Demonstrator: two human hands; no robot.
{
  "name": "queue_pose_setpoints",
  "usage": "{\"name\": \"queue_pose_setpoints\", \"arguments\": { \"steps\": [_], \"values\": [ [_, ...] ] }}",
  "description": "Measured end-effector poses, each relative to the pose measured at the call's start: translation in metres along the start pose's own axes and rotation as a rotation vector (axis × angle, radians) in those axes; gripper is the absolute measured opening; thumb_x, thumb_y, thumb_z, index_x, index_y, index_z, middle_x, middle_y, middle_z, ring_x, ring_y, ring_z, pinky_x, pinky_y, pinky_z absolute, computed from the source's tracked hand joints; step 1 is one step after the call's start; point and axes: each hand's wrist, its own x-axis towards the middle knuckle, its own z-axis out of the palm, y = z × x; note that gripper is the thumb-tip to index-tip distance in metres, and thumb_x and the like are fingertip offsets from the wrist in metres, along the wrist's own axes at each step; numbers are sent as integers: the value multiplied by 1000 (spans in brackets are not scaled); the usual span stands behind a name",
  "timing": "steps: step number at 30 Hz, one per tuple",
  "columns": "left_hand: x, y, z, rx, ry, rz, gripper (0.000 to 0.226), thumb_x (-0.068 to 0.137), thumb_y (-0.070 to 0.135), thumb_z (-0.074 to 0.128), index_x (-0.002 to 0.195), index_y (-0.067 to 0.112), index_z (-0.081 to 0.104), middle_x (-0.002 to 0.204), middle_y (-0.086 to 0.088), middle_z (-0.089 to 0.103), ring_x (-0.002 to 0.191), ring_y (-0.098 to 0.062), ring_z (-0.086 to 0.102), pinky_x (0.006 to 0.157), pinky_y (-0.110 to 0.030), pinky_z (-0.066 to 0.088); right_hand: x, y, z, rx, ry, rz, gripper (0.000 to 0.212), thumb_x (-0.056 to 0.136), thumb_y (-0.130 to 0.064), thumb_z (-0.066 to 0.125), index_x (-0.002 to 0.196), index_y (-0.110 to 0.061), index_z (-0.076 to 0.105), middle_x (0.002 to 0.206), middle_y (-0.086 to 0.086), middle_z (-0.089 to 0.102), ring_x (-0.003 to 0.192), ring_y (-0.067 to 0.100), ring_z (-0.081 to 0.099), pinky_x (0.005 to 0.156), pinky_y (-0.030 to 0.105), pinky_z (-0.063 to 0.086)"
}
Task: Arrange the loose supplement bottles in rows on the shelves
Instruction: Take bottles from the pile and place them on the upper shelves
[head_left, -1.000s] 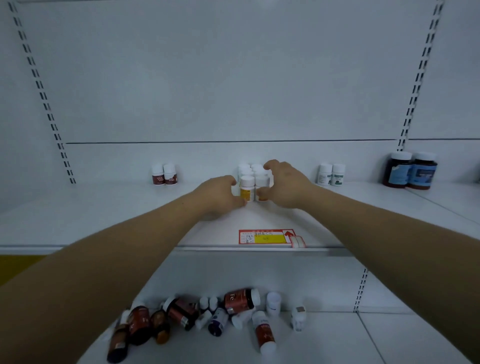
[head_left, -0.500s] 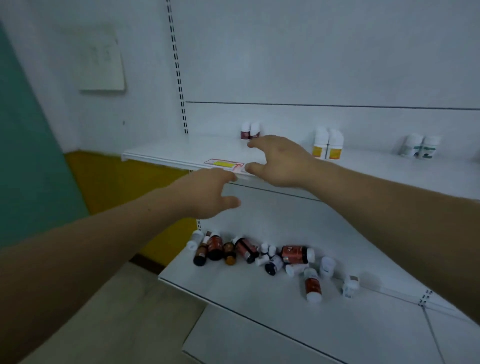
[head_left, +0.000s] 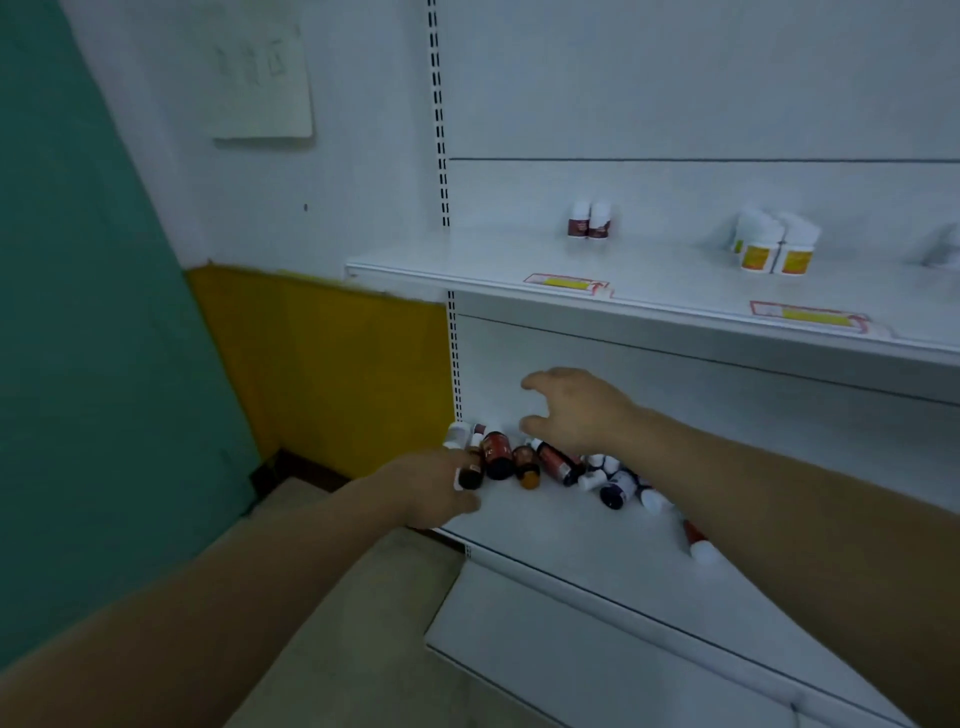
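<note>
Several loose bottles (head_left: 545, 462), dark brown, red-labelled and white, lie in a heap at the back left of the lower shelf (head_left: 550, 535). My left hand (head_left: 434, 491) reaches the heap's left end, its fingertips at a small brown bottle (head_left: 471, 472), thumb apart below it. My right hand (head_left: 576, 415) hovers over the heap with fingers spread, holding nothing. One red bottle (head_left: 698, 545) lies apart beside my right forearm. On the upper shelf (head_left: 467, 262) stand two red-labelled white bottles (head_left: 589, 221) and a group of yellow-labelled white bottles (head_left: 774, 247).
Price tags (head_left: 566, 283) sit on the upper shelf's front edge. A slotted upright (head_left: 441, 156) marks the shelving's left end. A teal panel (head_left: 93, 338) and a yellow wall (head_left: 332, 364) stand to the left, with beige floor (head_left: 332, 597) below. Another white shelf (head_left: 571, 654) lies lowest.
Both hands left the yellow-labelled bottles on the upper shelf and dropped to the lower shelf's heap. My view swung left and down.
</note>
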Motion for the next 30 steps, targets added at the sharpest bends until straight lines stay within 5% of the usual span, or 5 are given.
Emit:
{"name": "queue_pose_setpoints", "arguments": {
  "steps": [10,14,21,25,30],
  "values": [
    [89,-38,33,-210,-87,-62,65,92,44,55,146,20,28,154,-3,27,138,-22,29,104,-23,26,49,58,73,174,-112,285,61,92,-43,54,143,-14,36,142,12,43,125,28,45,98,34,39],
    [156,-41,43,-193,-111,-111,63,93,38,56,145,16,30,147,-9,38,130,-24,42,96,-22,34,100,96,111,273,-160,336,57,91,-36,57,138,-9,40,127,15,54,107,30,57,89,36,48],
    [291,-67,90,-194,-57,-82,30,89,37,55,111,17,54,114,-11,61,112,-29,55,100,-43,41,176,147,196,279,-241,401,57,92,-35,57,140,-13,38,133,11,51,116,30,52,96,37,43],
    [354,-79,124,-222,81,-128,73,66,70,48,121,22,47,121,-8,55,118,-30,51,96,-46,44,206,168,245,166,-207,473,55,87,-41,57,135,-19,41,130,7,52,117,29,52,98,38,38],
    [385,-92,165,-80,75,-183,99,75,77,44,150,25,6,158,-10,10,145,-31,5,113,-56,11,224,180,282,25,-193,477,68,88,-37,58,143,-14,27,130,14,47,117,35,49,97,39,37]
  ]
}}
